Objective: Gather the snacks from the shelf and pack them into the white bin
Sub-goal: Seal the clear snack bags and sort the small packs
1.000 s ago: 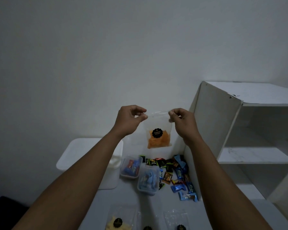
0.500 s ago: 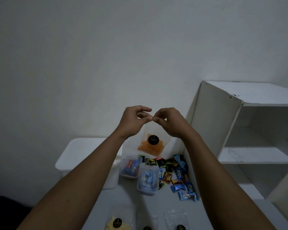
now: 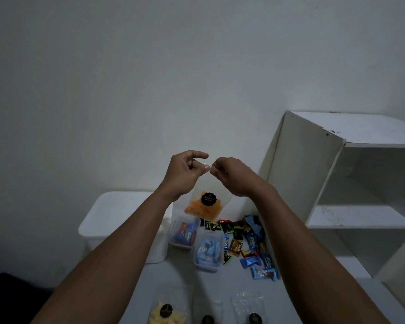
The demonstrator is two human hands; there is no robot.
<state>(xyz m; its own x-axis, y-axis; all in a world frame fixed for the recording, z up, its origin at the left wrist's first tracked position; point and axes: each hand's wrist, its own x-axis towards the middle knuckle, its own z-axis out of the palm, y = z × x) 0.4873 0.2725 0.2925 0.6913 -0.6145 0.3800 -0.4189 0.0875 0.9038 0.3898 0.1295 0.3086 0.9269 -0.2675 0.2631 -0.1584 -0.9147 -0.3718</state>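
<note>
Item: clear pouch of orange snack (image 3: 204,205), round black label, hanging above the table (image 3: 173,274), near the right side of the white bin (image 3: 117,218).
Held by: left hand (image 3: 185,170) and right hand (image 3: 232,176), both pinching its top edge, fingertips nearly meeting.
Handling note: probably sealing. Press along the whole strip, keep the pouch upright, then lower it into the bin.

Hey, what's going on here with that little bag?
A person holds up a small clear plastic pouch of orange snacks with a round black sticker, left hand and right hand both pinching its top edge. Below, on the table, lie two clear plastic tubs of wrapped candies and a scatter of loose wrapped candies. The white plastic bin stands to the left, the white shelf unit to the right.
</note>
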